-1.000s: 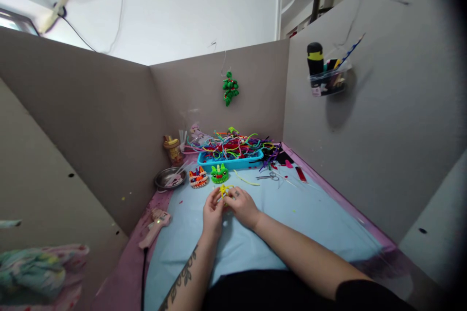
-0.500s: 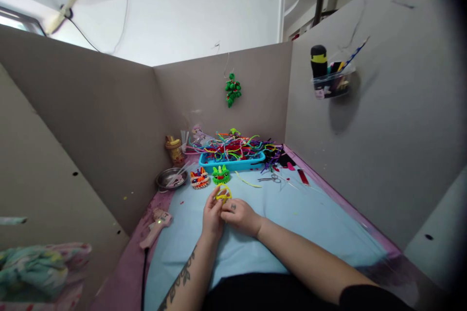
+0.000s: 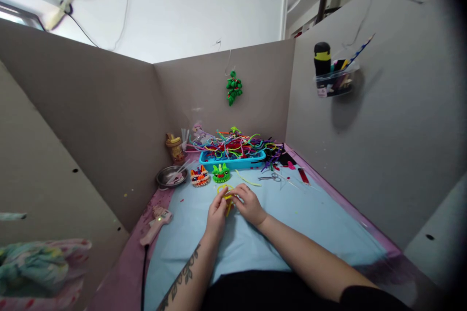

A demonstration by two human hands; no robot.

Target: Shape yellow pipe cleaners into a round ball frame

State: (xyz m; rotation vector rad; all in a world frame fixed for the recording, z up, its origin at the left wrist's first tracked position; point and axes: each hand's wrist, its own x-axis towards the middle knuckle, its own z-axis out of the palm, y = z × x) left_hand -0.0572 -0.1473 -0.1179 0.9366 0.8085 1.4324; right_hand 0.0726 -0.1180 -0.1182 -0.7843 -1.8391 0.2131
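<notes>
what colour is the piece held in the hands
The held piece is bright yellow, seen best in the current head view.

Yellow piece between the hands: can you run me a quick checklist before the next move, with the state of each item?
1. Yellow piece held: ok, in the left hand.
2. Right hand gripping firmly: cannot tell; its fingertips are at the piece, but too small to judge.
3. Scissors apart from both hands: ok, lying farther back, to the right.
4. Pink corded tool apart from the left hand: ok, off to the left.
5. Pink corded tool cold: cannot tell; a small light shows on it.
</notes>
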